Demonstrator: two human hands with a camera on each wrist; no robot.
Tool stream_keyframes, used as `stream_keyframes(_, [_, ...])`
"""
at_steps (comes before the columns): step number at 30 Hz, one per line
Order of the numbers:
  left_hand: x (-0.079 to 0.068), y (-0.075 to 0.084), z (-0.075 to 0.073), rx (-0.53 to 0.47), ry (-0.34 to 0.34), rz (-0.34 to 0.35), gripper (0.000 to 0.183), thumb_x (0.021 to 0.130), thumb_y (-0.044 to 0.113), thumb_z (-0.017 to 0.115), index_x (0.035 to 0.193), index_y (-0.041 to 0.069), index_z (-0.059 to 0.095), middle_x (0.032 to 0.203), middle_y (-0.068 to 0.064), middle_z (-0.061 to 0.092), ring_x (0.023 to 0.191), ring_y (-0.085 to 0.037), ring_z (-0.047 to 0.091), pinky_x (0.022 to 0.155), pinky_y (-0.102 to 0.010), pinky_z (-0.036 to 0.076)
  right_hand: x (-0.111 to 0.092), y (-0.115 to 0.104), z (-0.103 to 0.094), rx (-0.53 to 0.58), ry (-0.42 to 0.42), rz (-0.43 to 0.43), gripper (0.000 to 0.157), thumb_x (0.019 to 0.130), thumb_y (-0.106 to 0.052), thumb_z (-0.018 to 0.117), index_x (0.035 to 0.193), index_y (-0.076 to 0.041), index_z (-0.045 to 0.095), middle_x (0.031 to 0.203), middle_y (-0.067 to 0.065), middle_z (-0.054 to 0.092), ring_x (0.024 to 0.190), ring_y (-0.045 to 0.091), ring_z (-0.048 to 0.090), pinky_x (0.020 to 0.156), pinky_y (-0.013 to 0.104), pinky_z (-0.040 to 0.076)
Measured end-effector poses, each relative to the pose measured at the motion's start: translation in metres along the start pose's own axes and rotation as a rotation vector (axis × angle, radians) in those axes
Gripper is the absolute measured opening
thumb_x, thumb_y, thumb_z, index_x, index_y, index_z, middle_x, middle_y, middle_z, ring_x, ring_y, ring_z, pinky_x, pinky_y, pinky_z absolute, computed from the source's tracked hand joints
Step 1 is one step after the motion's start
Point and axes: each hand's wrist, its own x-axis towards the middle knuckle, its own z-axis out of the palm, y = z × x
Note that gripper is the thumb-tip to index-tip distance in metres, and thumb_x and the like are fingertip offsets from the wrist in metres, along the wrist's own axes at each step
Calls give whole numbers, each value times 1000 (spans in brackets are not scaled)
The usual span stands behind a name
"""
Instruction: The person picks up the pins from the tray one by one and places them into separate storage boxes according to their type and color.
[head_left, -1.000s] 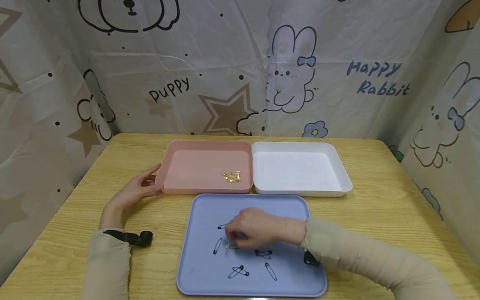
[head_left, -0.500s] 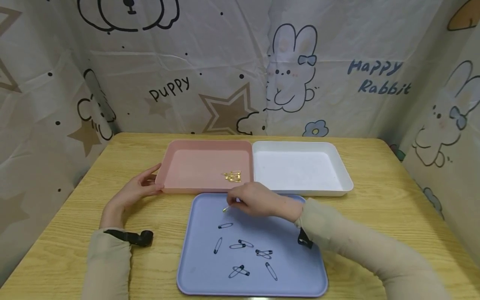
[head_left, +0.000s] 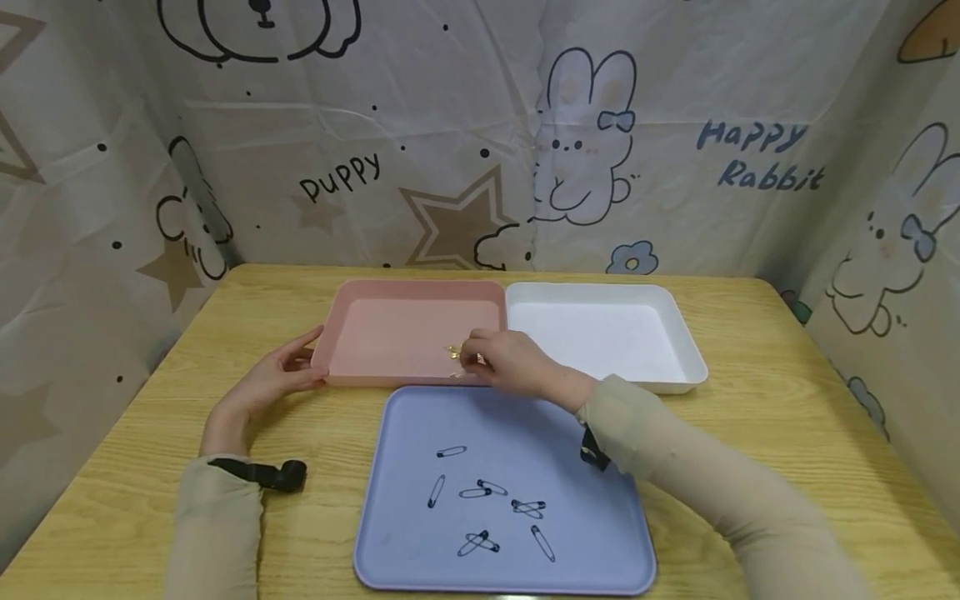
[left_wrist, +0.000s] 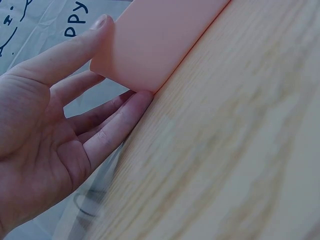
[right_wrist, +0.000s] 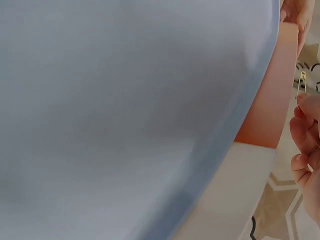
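Observation:
My right hand (head_left: 517,362) is over the front right corner of the pink tray (head_left: 382,333), pinching a gold safety pin (right_wrist: 302,82) between thumb and finger. The right wrist view shows that pin sticking out past the fingertips. Other gold safety pins (head_left: 453,351) lie in the pink tray, partly hidden behind this hand. With fairly straight fingers, my left hand (head_left: 258,383) touches the left end of the pink tray; its thumb is at the rim and a finger is low on the wall in the left wrist view. Several black-headed safety pins (head_left: 452,452) are spread on the blue tray (head_left: 405,417).
A white tray (head_left: 592,325) stands against the pink tray's right side. The blue tray lies in front of both, on a wooden table (head_left: 315,542). A printed cloth (head_left: 450,100) hangs behind and at the sides.
My right hand has picked up the gold safety pin from the blue tray and carried it away from me, to over the pink tray. My left hand has stayed at the tray's end.

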Motion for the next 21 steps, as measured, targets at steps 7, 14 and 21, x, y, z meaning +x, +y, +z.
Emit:
stream_keyframes(7, [0, 0, 0, -3, -7, 3, 76, 87, 19, 61, 147, 18, 14, 126, -24, 36, 92, -5, 55, 79, -19, 48, 7, 9, 4, -7, 23, 69, 4, 80, -15, 68, 84, -15, 67, 80, -5, 61, 67, 7, 57, 60, 24, 46])
stream_keyframes(14, [0, 1, 2, -1, -7, 6, 76, 87, 21, 61, 147, 17, 14, 125, -24, 36, 91, -5, 55, 80, -20, 48, 15, 16, 9, -29, 7, 194, 6, 80, -12, 68, 85, -13, 71, 82, -2, 65, 73, 12, 61, 66, 28, 48])
stream_keyframes(21, [0, 0, 1, -29, -16, 9, 76, 88, 18, 60, 147, 16, 14, 124, -23, 35, 90, -7, 57, 80, -20, 48, 24, 19, 15, -96, -65, 290, 7, 82, -14, 66, 86, -13, 71, 83, -1, 66, 74, 13, 60, 68, 29, 49])
